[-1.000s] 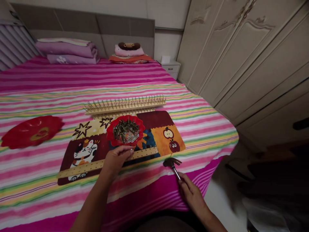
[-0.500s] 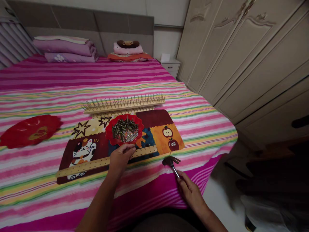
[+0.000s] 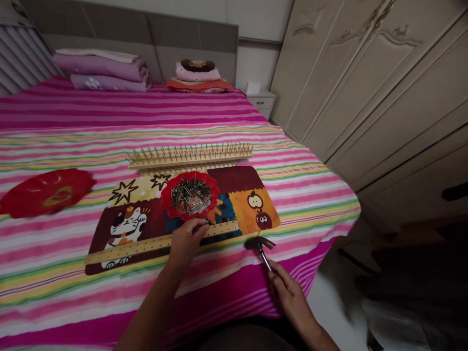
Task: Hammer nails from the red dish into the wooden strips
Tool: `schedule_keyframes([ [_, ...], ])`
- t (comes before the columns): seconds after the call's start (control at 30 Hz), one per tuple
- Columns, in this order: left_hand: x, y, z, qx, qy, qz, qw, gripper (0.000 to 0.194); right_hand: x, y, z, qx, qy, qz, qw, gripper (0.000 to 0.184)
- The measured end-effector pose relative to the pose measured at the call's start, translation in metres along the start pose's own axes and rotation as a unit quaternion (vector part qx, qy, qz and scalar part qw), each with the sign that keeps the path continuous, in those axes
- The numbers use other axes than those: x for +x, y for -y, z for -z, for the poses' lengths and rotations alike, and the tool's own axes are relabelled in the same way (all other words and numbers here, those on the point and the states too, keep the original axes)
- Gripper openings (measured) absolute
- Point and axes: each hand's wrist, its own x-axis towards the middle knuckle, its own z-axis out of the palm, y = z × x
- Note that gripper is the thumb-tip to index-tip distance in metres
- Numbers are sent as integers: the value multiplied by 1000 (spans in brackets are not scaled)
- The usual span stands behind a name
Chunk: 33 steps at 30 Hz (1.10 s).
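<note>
My left hand (image 3: 188,239) is closed in a pinch over the drilled wooden strip (image 3: 146,246). A small dark tip, which looks like a nail (image 3: 208,223), shows at its fingertips; most of it is hidden. Just behind the fingers, a red scalloped bowl (image 3: 171,213) holds a heap of loose nails (image 3: 192,192). Several nails stand in the strip's right end. My right hand (image 3: 288,287) grips a claw hammer (image 3: 261,246) by its handle, the head low over the striped sheet, right of the strip.
The strip crosses a printed mat (image 3: 248,178) on the bed. Behind the bowl lie wooden strips studded with upright nails (image 3: 190,158). A red dish (image 3: 47,192) sits at left. Folded bedding (image 3: 102,70) is stacked at the headboard; a wardrobe (image 3: 340,87) stands at right.
The view has shifted slightly. My left hand stays pinched at the strip, its fingertips a little farther right. The hammer stays in my right hand at nearly the same spot.
</note>
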Motion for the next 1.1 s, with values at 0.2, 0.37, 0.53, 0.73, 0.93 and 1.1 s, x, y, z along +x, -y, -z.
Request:
schedule_keyframes([
  [0.2,-1,2,-1,34,-2,-50,998,17,3,65,-4,21,101,46,994,44],
  [0.37,0,5,-2,48,1,-62,997,15,20,116,-23,-30,153,174,972,37],
  [0.53,0,6,-2,67,4,-81,994,15,30,125,-36,-112,185,223,950,36],
  [0.73,0,9,-4,40,6,-75,996,14,7,106,-9,-81,162,150,972,39],
  [0.93,6,1,13,40,-10,-61,997,23,-5,26,11,-49,80,67,993,42],
  [1.1,34,-16,27,211,-55,-105,970,20,-1,-23,5,-32,46,-5,998,43],
])
